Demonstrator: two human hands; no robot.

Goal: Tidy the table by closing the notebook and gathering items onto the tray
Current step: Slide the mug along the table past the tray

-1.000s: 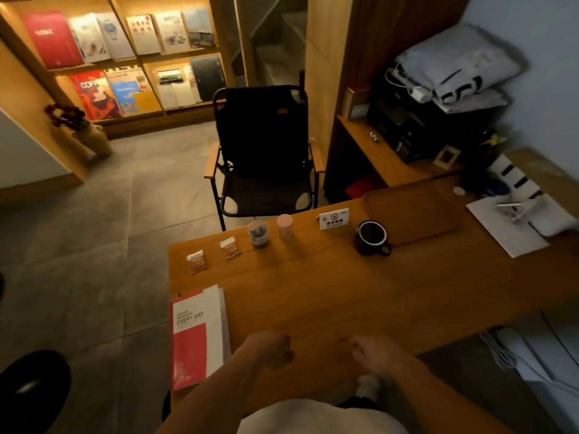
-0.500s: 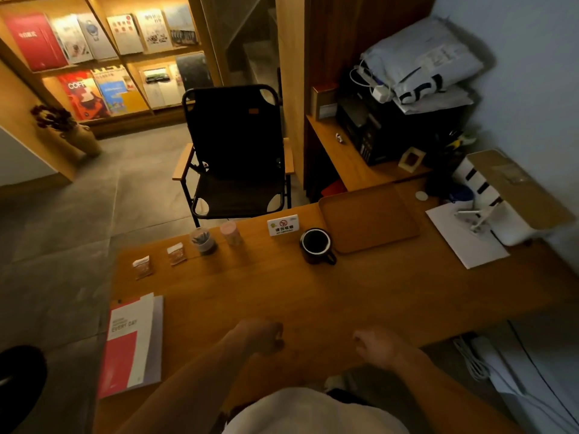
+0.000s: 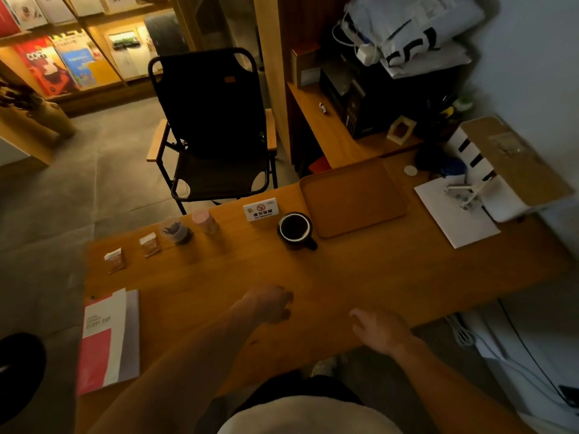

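At the left near corner of the long wooden table (image 3: 360,277) lies the red, white and grey notebook (image 3: 108,339). It lies flat with its cover up, so it reads as shut already. Its long axis runs from the near edge toward the far edge, tilted slightly right at the top; which side carries the spine cannot be told.

Along the far edge, in a rough row, stand two small brown-and-white sachets (image 3: 115,260) (image 3: 149,244), a clear plastic cup of dark pieces (image 3: 174,230), a pink-lidded small jar (image 3: 204,221), a white no-smoking sign card (image 3: 261,209) and a black ceramic mug with a white inner rim (image 3: 295,230). The mug's handle points toward the near right. None of these is on the tray, so gathering is judged not yet begun.

The brown rectangular wooden tray (image 3: 354,198) lies just right of the mug, bare, its long axis running left to right with a slight skew. Its nearness to the mug makes that the likeliest first transfer.

The left hand (image 3: 268,303) hangs over the table's middle, fingers loosely curled, holding nothing. The right hand (image 3: 380,330) sits by the near edge, fingers loosely bent, empty as well. Both appear poised between steps.

Further right, a white paper sheet (image 3: 457,214) lies by a white box with a cardboard flap (image 3: 513,170).
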